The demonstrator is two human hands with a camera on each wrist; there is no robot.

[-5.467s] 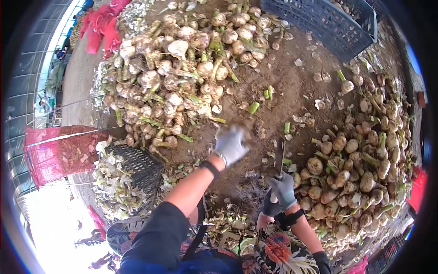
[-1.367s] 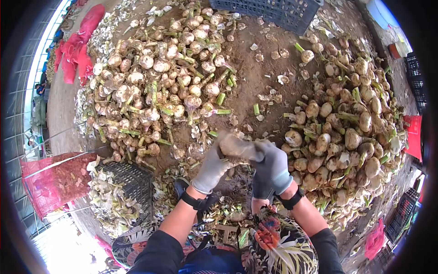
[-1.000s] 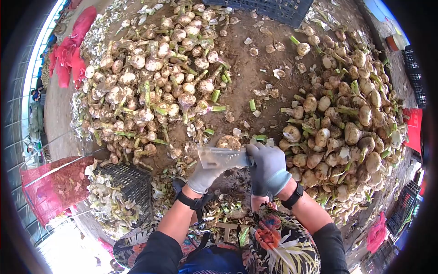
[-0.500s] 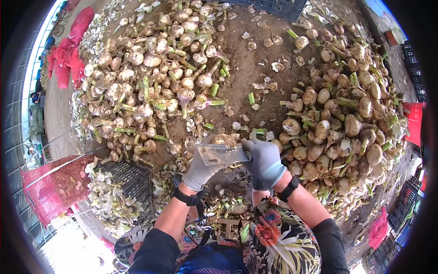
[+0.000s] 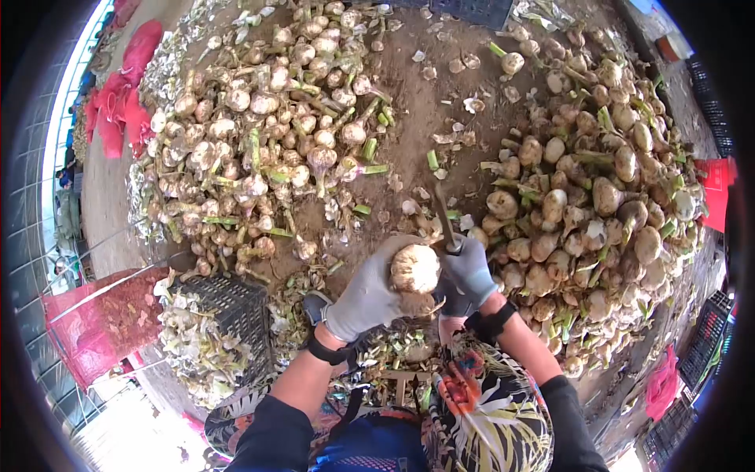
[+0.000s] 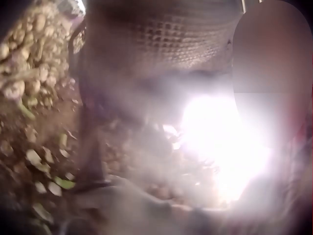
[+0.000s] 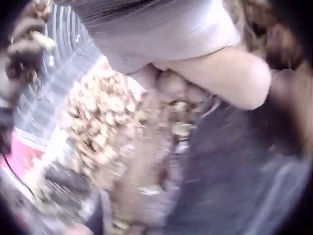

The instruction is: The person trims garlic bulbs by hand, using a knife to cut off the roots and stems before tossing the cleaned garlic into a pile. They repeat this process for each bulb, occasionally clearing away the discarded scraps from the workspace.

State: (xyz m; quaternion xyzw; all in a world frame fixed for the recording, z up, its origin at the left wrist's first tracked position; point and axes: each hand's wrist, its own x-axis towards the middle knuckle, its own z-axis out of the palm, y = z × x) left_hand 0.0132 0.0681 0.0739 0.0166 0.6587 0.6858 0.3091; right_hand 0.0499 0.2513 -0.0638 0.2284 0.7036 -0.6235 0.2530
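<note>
In the head view my gloved left hand [image 5: 363, 289] grips a pale, rounded garlic bulb [image 5: 415, 269], with fingers and thumb around its sides. Close on its right, my gloved right hand [image 5: 469, 271] holds a knife [image 5: 443, 214] by its handle, the blade pointing away from me and seen nearly edge-on. A dark band circles each wrist. Both wrist views are blurred: the left shows a textured glove [image 6: 171, 36], and the right shows a pale glove [image 7: 161, 39] with a light, rounded piece sticking out below it.
One heap of garlic with stems [image 5: 252, 149] lies at the left, another heap [image 5: 598, 204] at the right. A black crate [image 5: 244, 311] with skins and trimmings stands at the lower left, near a pink mesh bag [image 5: 86, 322]. Another crate [image 5: 476, 11] is at the top.
Earlier my left hand reached over the ground; then the hands met, the blade lying flat across the bulb. Now the blade has swung away from the bulb, whose pale face is turned up.
</note>
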